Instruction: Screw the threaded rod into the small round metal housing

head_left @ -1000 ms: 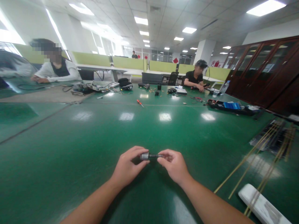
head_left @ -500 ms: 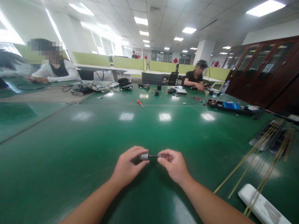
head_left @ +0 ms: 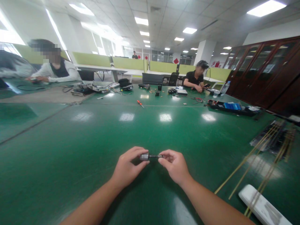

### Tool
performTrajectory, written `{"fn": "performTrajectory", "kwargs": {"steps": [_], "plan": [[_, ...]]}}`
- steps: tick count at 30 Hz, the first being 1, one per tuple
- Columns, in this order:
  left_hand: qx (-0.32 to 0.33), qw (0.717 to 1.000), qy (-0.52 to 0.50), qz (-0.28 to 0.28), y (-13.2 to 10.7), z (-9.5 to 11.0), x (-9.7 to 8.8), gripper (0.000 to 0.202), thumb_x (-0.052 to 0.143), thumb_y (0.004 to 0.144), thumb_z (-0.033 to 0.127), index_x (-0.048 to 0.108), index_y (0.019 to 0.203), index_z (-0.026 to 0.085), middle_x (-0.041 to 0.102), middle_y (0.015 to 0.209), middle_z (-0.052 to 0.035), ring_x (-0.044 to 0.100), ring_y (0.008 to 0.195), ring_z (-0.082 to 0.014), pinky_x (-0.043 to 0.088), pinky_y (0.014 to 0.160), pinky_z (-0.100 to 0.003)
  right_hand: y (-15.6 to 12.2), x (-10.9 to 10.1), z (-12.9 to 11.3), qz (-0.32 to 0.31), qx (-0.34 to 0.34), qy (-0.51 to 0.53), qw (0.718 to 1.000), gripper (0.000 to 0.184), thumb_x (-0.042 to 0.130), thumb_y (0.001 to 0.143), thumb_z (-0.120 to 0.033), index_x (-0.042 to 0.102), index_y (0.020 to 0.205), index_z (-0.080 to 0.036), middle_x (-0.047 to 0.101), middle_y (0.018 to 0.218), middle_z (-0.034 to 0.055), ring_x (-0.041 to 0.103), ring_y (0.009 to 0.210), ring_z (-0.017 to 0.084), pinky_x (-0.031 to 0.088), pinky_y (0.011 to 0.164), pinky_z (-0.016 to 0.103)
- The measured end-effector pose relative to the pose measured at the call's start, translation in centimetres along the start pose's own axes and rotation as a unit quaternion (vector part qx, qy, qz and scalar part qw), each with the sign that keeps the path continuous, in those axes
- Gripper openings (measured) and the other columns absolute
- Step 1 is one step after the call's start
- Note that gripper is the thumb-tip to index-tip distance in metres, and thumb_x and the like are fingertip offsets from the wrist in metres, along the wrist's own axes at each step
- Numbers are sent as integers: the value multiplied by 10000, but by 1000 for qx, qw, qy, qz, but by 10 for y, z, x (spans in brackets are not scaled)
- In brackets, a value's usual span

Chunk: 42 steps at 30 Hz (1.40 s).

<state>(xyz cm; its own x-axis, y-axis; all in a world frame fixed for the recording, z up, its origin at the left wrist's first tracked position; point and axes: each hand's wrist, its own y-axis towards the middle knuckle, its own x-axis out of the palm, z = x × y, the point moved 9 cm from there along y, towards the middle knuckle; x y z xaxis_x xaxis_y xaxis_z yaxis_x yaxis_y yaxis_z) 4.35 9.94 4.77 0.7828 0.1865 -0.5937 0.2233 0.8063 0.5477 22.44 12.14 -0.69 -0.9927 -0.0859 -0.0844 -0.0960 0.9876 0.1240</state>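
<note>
Both my hands hold one small part just above the green table (head_left: 98, 140). It is a short metal cylinder with a thin dark shaft (head_left: 150, 156), lying crosswise. My left hand (head_left: 127, 168) pinches the silver cylinder end between thumb and fingers. My right hand (head_left: 174, 165) pinches the dark shaft end with its fingertips. Both forearms reach in from the bottom edge.
Thin brass rods (head_left: 253, 165) lie slanted at the right, over a white flat block (head_left: 262, 206) and a dark tray (head_left: 269, 139). A red screwdriver (head_left: 140, 103), a black tool case (head_left: 232, 107) and cables lie farther off. Two people sit at the far side.
</note>
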Motion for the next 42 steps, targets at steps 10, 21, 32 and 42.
{"fn": "performTrajectory", "kwargs": {"steps": [10, 21, 32, 42], "plan": [[3, 1000, 7, 3, 0, -1, -2, 249, 721, 789, 226, 705, 1038, 222, 696, 1009, -58, 664, 919, -193, 540, 828, -298, -1, -1, -4, 4, -9, -2, 1000, 153, 683, 712, -248, 733, 818, -148, 640, 656, 17, 532, 557, 126, 425, 541, 237], [13, 1000, 14, 21, 1, 1, -5, 198, 694, 814, 254, 718, 1006, 211, 702, 995, -67, 667, 917, -196, 554, 835, -309, -1, -3, -5, 7, -10, -3, 1000, 152, 689, 707, -253, 729, 813, -151, 645, 660, 17, 541, 566, 132, 432, 549, 241], [20, 999, 27, 33, 1, 0, -9, 181, 693, 819, 236, 718, 998, 222, 699, 1013, -48, 663, 927, -179, 543, 847, -286, 0, -4, -7, 11, -7, 0, 1000, 158, 691, 702, -243, 728, 816, -141, 632, 649, 16, 534, 568, 131, 431, 554, 246], [-13, 998, 31, 46, 1, -10, -13, 228, 734, 786, 304, 711, 997, 221, 702, 994, -44, 657, 908, -190, 514, 846, -289, 2, -10, 1, 43, -3, 59, 997, 216, 715, 727, -293, 702, 871, -132, 643, 692, 21, 555, 557, 118, 444, 534, 233]]}}
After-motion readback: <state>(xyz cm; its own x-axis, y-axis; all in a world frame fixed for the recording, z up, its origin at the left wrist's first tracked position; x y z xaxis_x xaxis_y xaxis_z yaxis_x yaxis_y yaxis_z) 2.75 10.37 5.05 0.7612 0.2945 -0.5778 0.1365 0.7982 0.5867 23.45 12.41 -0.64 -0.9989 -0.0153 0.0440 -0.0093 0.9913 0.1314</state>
